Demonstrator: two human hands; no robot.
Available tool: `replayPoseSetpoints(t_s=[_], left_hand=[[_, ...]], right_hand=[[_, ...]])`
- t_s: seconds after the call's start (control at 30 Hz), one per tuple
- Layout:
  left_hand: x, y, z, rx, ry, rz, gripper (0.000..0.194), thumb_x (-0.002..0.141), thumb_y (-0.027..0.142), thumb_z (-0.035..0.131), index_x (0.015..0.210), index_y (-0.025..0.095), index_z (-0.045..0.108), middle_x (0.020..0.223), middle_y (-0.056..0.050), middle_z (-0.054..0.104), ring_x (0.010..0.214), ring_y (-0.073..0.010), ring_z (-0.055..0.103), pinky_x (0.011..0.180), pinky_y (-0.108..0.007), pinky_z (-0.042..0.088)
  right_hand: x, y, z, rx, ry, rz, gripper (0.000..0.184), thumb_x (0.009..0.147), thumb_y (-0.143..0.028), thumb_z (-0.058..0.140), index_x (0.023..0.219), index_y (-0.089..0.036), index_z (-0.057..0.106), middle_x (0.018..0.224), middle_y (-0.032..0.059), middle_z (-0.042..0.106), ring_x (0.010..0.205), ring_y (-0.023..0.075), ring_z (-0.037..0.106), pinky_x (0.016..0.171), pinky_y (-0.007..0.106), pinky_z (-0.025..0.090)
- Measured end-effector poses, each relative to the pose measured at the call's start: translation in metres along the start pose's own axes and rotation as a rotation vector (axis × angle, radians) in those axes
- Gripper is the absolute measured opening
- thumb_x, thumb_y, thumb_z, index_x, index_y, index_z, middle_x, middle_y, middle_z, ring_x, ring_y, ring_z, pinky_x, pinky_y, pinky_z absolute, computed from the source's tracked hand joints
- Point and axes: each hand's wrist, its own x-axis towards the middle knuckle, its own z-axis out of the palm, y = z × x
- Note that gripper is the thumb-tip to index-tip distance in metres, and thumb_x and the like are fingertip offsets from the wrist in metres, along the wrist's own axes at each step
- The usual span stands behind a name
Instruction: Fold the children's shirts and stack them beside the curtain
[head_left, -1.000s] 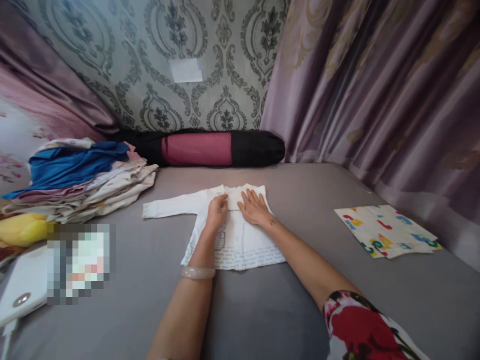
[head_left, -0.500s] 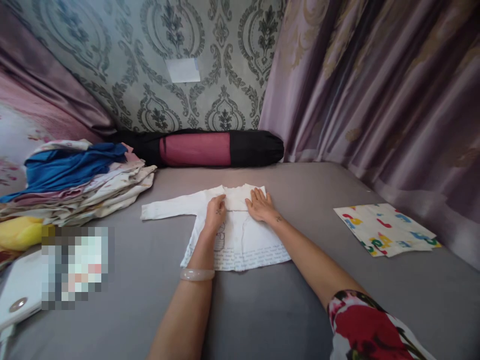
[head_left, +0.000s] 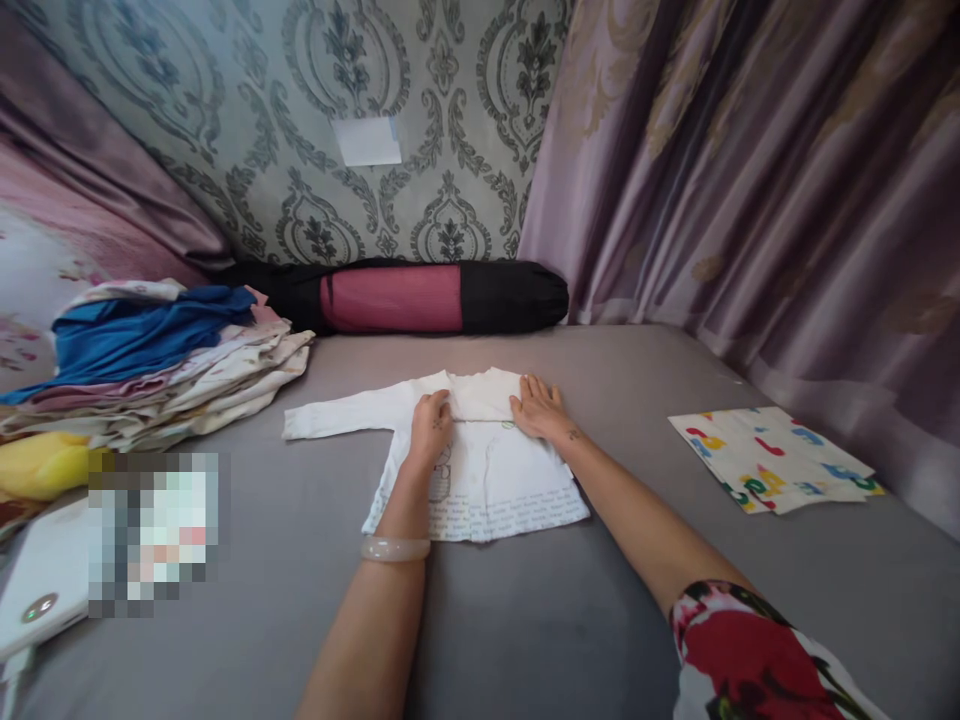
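A small white long-sleeved shirt (head_left: pixel 480 470) lies spread on a grey sheet, with rows of tiny print along its hem and a drawn figure partly behind my wrist. One sleeve stretches out to the left; the other is folded flat across the chest. My left hand (head_left: pixel 433 425) is closed at the cuff end of the folded sleeve, its fingers curled over the cloth. At the shirt's right shoulder, my right hand (head_left: pixel 538 407) lies flat with fingers extended, touching the sleeve's fold.
Heaped clothes (head_left: pixel 172 350) lie at the left, near a yellow item (head_left: pixel 45 465) and a white device (head_left: pixel 45 560) with a cable. A folded patterned cloth (head_left: pixel 772 460) sits at the right. Along the wall rests a long black-and-pink bag (head_left: pixel 397 298); curtains (head_left: pixel 675 180) hang at the right.
My right hand has slid rightward over the folded sleeve, from the chest to the shoulder edge. My left hand has stayed at the cuff.
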Motion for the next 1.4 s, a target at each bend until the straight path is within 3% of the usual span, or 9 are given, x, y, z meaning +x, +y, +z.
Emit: replayPoseSetpoints(t_s=[0.07, 0.2, 0.27, 0.43, 0.7, 0.87, 1.03, 1.4], left_hand=[[-0.001, 0.002, -0.001, 0.048, 0.016, -0.005, 0.038, 0.082, 0.015, 0.042, 0.113, 0.013, 0.065, 0.099, -0.012, 0.06, 0.097, -0.0239, 0.058, 0.093, -0.039, 0.044], [-0.005, 0.01, -0.006, 0.168, 0.102, 0.025, 0.032, 0.085, 0.022, 0.048, 0.11, 0.017, 0.066, 0.125, -0.016, 0.05, 0.107, -0.029, 0.052, 0.096, -0.046, 0.041], [-0.008, 0.013, -0.007, 0.198, 0.067, 0.048, 0.032, 0.086, 0.024, 0.047, 0.113, 0.021, 0.065, 0.131, -0.013, 0.049, 0.113, -0.0306, 0.048, 0.095, -0.047, 0.04], [-0.012, 0.016, -0.008, 0.246, -0.058, 0.017, 0.034, 0.09, 0.026, 0.043, 0.119, 0.025, 0.06, 0.131, -0.01, 0.055, 0.118, -0.0316, 0.042, 0.094, -0.047, 0.039], [-0.011, 0.019, -0.01, 0.244, -0.103, -0.004, 0.033, 0.091, 0.027, 0.041, 0.12, 0.023, 0.058, 0.132, -0.01, 0.054, 0.117, -0.0327, 0.042, 0.092, -0.047, 0.038], [-0.011, 0.025, -0.016, 0.276, -0.112, -0.033, 0.033, 0.09, 0.023, 0.042, 0.119, 0.022, 0.058, 0.131, -0.012, 0.053, 0.117, -0.033, 0.043, 0.091, -0.047, 0.039], [-0.012, 0.027, -0.021, 0.33, -0.124, -0.076, 0.032, 0.089, 0.026, 0.045, 0.117, 0.02, 0.06, 0.125, -0.013, 0.055, 0.112, -0.033, 0.046, 0.09, -0.045, 0.04], [-0.012, 0.028, -0.028, 0.392, -0.208, -0.125, 0.032, 0.09, 0.028, 0.044, 0.118, 0.024, 0.059, 0.127, -0.007, 0.056, 0.115, -0.0279, 0.047, 0.093, -0.038, 0.04]], right_hand=[[0.001, -0.006, -0.003, -0.028, 0.011, -0.002, 0.066, 0.094, -0.04, 0.019, 0.147, 0.0, 0.022, 0.155, 0.0176, 0.016, 0.143, 0.0273, 0.012, 0.114, 0.05, 0.003], [0.002, -0.019, -0.006, -0.019, 0.042, -0.064, 0.066, 0.095, -0.041, 0.017, 0.147, 0.0, 0.023, 0.155, 0.0179, 0.016, 0.143, 0.0261, 0.009, 0.115, 0.046, -0.001], [0.004, -0.023, -0.003, 0.006, 0.047, -0.057, 0.068, 0.095, -0.044, 0.016, 0.147, 0.0, 0.022, 0.155, 0.018, 0.016, 0.143, 0.0266, 0.01, 0.115, 0.044, 0.0], [0.007, -0.02, 0.009, 0.011, 0.076, -0.006, 0.072, 0.095, -0.048, 0.017, 0.146, 0.002, 0.022, 0.155, 0.0197, 0.018, 0.142, 0.0283, 0.013, 0.114, 0.043, 0.005], [0.009, -0.018, 0.006, -0.013, 0.04, -0.003, 0.072, 0.095, -0.048, 0.018, 0.147, 0.002, 0.022, 0.155, 0.0196, 0.018, 0.142, 0.0291, 0.013, 0.114, 0.044, 0.006], [0.009, -0.04, -0.002, 0.014, 0.024, -0.06, 0.068, 0.096, -0.047, 0.016, 0.149, -0.005, 0.021, 0.155, 0.0178, 0.016, 0.143, 0.0278, 0.01, 0.114, 0.047, 0.0], [0.005, -0.066, 0.002, 0.114, -0.043, -0.08, 0.067, 0.096, -0.052, 0.014, 0.151, -0.014, 0.018, 0.157, 0.0157, 0.008, 0.144, 0.0295, 0.003, 0.112, 0.053, 0.002], [0.004, -0.071, 0.004, 0.099, -0.047, -0.034, 0.064, 0.096, -0.049, 0.018, 0.151, -0.015, 0.019, 0.157, 0.0159, 0.008, 0.144, 0.0298, 0.002, 0.112, 0.054, 0.002]])
